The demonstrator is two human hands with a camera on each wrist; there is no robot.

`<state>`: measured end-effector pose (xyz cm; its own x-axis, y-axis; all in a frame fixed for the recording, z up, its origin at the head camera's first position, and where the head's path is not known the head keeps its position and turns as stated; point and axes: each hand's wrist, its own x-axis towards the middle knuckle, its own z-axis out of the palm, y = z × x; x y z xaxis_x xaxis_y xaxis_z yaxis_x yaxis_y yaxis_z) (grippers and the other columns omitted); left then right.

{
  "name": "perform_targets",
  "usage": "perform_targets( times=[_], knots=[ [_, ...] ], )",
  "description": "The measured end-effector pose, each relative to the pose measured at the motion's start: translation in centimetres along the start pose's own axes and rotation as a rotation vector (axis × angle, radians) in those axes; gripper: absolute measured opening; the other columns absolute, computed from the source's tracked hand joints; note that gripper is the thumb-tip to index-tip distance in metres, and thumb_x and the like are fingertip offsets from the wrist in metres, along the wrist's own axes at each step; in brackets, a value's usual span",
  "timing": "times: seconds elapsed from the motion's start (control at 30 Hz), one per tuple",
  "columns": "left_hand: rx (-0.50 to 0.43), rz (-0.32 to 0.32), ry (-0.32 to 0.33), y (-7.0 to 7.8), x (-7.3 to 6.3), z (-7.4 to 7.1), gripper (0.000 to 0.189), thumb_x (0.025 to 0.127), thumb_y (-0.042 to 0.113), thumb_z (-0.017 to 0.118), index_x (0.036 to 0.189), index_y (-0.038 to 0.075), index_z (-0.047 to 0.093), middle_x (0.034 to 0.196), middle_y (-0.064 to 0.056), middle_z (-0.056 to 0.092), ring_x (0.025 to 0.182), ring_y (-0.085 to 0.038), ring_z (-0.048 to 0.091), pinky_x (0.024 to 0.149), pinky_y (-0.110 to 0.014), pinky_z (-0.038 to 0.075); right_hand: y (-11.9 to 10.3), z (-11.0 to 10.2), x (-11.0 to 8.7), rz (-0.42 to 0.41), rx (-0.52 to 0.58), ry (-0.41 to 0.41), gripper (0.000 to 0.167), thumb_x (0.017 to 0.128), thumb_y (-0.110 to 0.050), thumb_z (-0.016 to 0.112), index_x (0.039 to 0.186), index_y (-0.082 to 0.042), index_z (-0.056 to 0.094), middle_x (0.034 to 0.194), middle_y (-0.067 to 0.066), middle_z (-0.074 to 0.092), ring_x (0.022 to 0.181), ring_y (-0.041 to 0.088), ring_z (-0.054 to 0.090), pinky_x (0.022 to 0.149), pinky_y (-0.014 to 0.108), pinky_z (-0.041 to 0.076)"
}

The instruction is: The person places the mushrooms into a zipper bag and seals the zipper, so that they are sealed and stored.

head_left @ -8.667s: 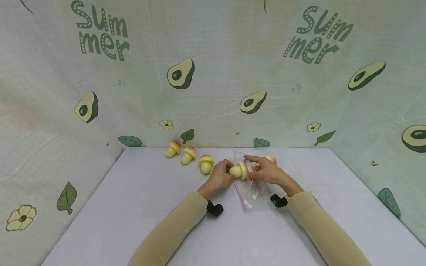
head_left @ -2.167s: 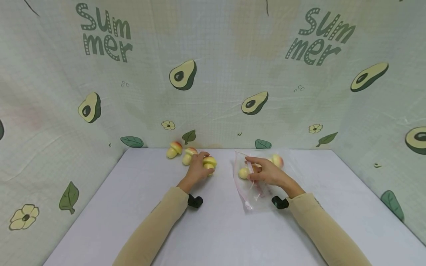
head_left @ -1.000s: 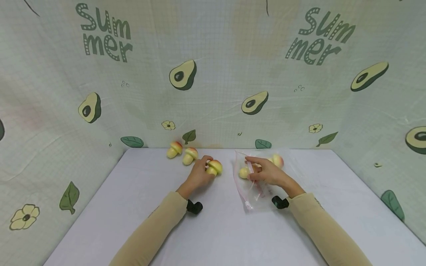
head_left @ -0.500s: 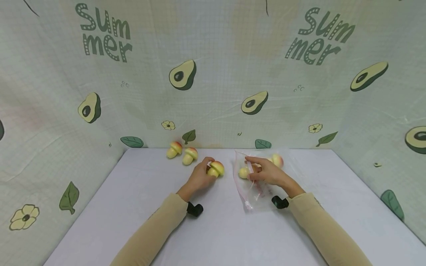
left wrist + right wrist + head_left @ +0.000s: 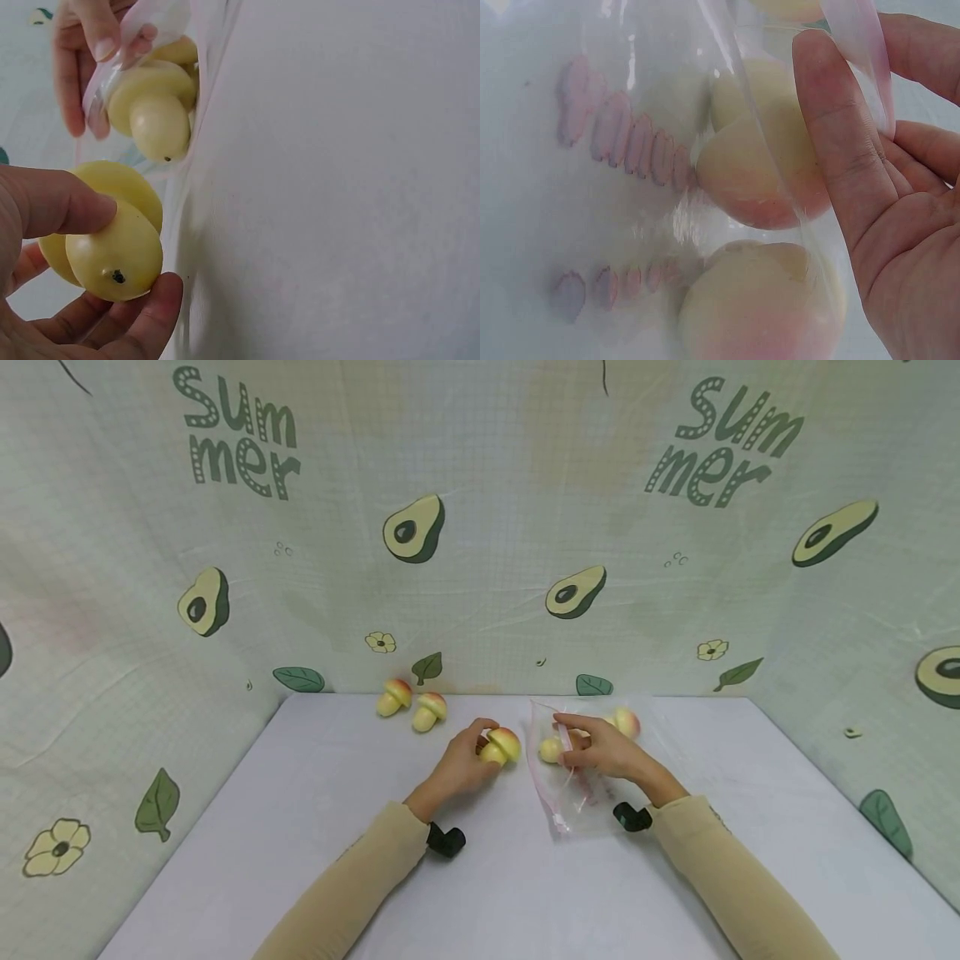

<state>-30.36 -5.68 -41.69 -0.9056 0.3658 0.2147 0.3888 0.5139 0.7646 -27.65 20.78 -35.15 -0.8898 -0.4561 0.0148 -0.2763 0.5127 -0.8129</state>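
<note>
Head view shows the left hand (image 5: 459, 767) pinching a smooth yellow mushroom-shaped piece (image 5: 504, 744) with a red-tinged cap, while the right hand (image 5: 611, 752) pinches the pink-edged mouth of a clear plastic bag (image 5: 581, 795), a narrow strip of white desk (image 5: 540, 893) showing between piece and bag. Two matching red-and-yellow pieces (image 5: 429, 712) lie near the desk's back edge, with wide room toward its left side and front. Similar bagged pieces (image 5: 551, 750) are partly covered by the right hand, their number unclear; the bag's far side fades into the desk, and both beige sleeves (image 5: 356, 885) are cut off below.
</note>
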Motion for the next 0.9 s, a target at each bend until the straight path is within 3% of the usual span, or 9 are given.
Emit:
perform_targets(
  times=[0.2, 0.43, 0.6, 0.8, 0.9],
  knots=[
    [-0.011, 0.029, -0.041, 0.7, -0.2, 0.8, 0.058, 0.075, 0.003, 0.069, 0.129, 0.015, 0.048, 0.102, -0.006, 0.059, 0.089, -0.018, 0.055, 0.076, -0.032, 0.046, 1.8, 0.1, 0.8, -0.011, 0.013, 0.009, 0.07, 0.084, -0.002, 0.07, 0.145, 0.001, 0.036, 0.146, 0.022, 0.038, 0.077, 0.02, 0.061, 0.062, 0.039, 0.052],
    [-0.032, 0.043, -0.097, 1.5, -0.4, 1.8, 0.052, 0.078, 0.005, 0.069, 0.125, 0.015, 0.048, 0.103, -0.006, 0.06, 0.09, -0.018, 0.056, 0.076, -0.032, 0.047, 3.7, 0.0, 1.4, -0.035, 0.037, 0.014, 0.074, 0.083, -0.008, 0.073, 0.147, -0.005, 0.036, 0.147, 0.017, 0.039, 0.077, 0.019, 0.062, 0.057, 0.027, 0.049],
    [-0.013, 0.042, -0.117, 2.2, -0.6, 2.5, 0.052, 0.078, 0.006, 0.07, 0.125, 0.015, 0.049, 0.105, -0.006, 0.061, 0.093, -0.017, 0.057, 0.078, -0.031, 0.048, 3.3, 0.1, 1.3, -0.037, 0.03, 0.014, 0.073, 0.084, -0.007, 0.072, 0.147, -0.005, 0.036, 0.146, 0.018, 0.039, 0.075, 0.021, 0.061, 0.056, 0.025, 0.048],
    [0.01, 0.026, -0.132, 2.8, -0.7, 3.1, 0.052, 0.079, 0.008, 0.071, 0.126, 0.016, 0.049, 0.108, -0.005, 0.061, 0.095, -0.016, 0.058, 0.08, -0.03, 0.047, 1.1, -0.1, 0.3, -0.037, 0.014, 0.003, 0.069, 0.085, -0.002, 0.069, 0.145, 0.002, 0.035, 0.145, 0.023, 0.038, 0.075, 0.025, 0.061, 0.057, 0.027, 0.048],
    [0.012, 0.024, -0.14, 2.9, -0.7, 3.3, 0.051, 0.079, 0.008, 0.071, 0.125, 0.017, 0.049, 0.108, -0.005, 0.061, 0.095, -0.015, 0.057, 0.079, -0.029, 0.047, 1.4, 0.0, 0.5, -0.025, 0.011, 0.002, 0.069, 0.085, -0.002, 0.069, 0.145, 0.0, 0.035, 0.146, 0.022, 0.036, 0.079, 0.024, 0.061, 0.058, 0.028, 0.049]
  ],
)
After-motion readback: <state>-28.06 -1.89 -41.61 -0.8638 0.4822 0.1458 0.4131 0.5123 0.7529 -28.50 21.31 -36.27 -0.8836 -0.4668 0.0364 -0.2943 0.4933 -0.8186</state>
